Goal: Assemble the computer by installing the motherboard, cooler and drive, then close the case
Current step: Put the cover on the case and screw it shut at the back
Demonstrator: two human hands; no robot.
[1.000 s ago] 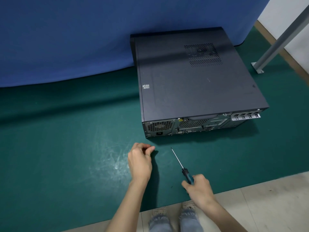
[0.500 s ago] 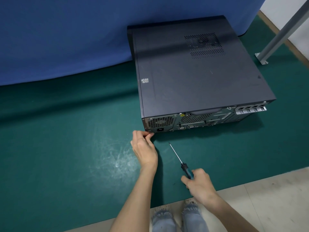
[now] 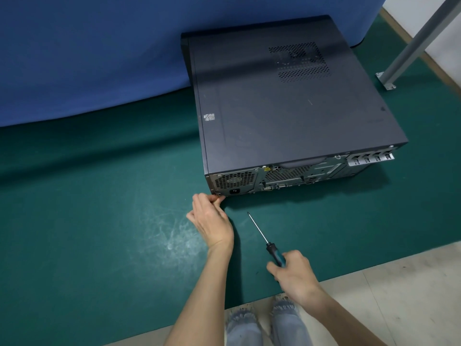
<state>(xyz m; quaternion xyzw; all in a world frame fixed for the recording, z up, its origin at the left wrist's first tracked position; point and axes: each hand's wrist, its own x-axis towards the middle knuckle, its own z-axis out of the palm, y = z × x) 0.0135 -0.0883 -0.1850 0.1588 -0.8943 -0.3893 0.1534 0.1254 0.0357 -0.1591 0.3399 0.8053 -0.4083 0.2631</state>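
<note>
Thumb and fingertips (image 3: 217,199) of the left hand (image 3: 212,221) pinch tightly together at the lower left corner of the rear panel (image 3: 274,178). Whether a screw sits between them is too small to tell. The right hand (image 3: 294,275) is wrapped round the handle of a screwdriver (image 3: 265,239), its bare shaft angled toward that corner but well short of it. The computer case (image 3: 287,108) lies flat on its side on the green mat (image 3: 99,221), toward the mat's far edge beside the blue backdrop (image 3: 87,46), with the side cover already on top. The step appears to be fastening that cover. The steel box looks heavy and rigid. It is best gripped by its solid lower edges or corners, not by the perforated vent or the thin slot covers at the rear.
</note>
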